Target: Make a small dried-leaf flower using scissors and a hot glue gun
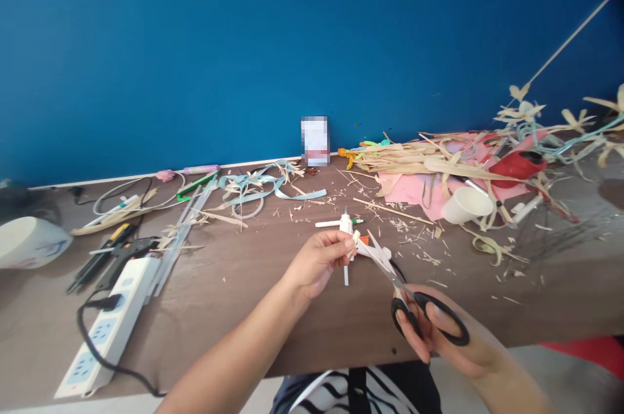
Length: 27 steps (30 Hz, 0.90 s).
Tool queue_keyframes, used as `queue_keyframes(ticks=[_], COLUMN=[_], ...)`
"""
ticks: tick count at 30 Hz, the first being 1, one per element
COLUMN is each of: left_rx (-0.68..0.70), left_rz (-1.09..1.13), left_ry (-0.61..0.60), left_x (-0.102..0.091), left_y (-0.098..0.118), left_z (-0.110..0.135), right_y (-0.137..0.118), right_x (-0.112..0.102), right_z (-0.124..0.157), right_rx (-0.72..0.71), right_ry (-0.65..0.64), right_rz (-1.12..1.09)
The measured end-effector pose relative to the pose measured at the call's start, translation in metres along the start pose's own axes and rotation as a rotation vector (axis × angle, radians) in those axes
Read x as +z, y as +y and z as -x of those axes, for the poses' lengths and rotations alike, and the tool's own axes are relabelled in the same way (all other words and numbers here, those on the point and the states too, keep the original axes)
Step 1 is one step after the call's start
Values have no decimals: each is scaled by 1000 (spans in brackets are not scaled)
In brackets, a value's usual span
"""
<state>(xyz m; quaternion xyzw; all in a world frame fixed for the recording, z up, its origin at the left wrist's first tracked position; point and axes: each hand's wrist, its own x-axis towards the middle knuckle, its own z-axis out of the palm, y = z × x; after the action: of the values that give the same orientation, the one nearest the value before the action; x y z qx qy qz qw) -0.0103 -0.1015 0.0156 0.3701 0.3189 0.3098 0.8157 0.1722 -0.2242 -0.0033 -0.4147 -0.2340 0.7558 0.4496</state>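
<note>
My left hand [319, 261] pinches a small pale piece of husk [356, 236] between thumb and fingertips. In my right hand [451, 336] is a pair of scissors [397, 281] with black handles; thumb and fingers sit in the loops. The scissor blades are spread apart, and their tips reach close to the pale piece. Whether a blade touches it I cannot tell. A white glue gun [346, 224] with an orange trigger lies on the table just behind my left hand, which partly hides it.
A white power strip [110, 329] with a black plug lies at the left, near a black glue gun [127, 257] and clear glue sticks [178, 238]. Blue ribbon [263, 183] lies at the back. At right are a paper cup [467, 205], dried husks [414, 157], pink paper [407, 190] and scattered scraps.
</note>
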Motion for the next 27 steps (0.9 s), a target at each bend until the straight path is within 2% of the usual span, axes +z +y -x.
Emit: queue_keyframes(ticks=[9, 14, 21, 27], left_rx=[17, 45, 24, 43], left_rz=[-99, -198, -188, -214], left_ry=[41, 14, -36, -82], left_x=[-2, 0, 5, 3], left_y=[3, 3, 4, 6], left_z=[-1, 0, 2, 3], right_y=[-7, -6, -3, -6], right_x=[3, 5, 19, 23], right_z=[-2, -4, -6, -4], right_rx=[20, 49, 64, 65], right_ry=[-54, -64, -25, -43], right_rz=[-36, -97, -230, -221])
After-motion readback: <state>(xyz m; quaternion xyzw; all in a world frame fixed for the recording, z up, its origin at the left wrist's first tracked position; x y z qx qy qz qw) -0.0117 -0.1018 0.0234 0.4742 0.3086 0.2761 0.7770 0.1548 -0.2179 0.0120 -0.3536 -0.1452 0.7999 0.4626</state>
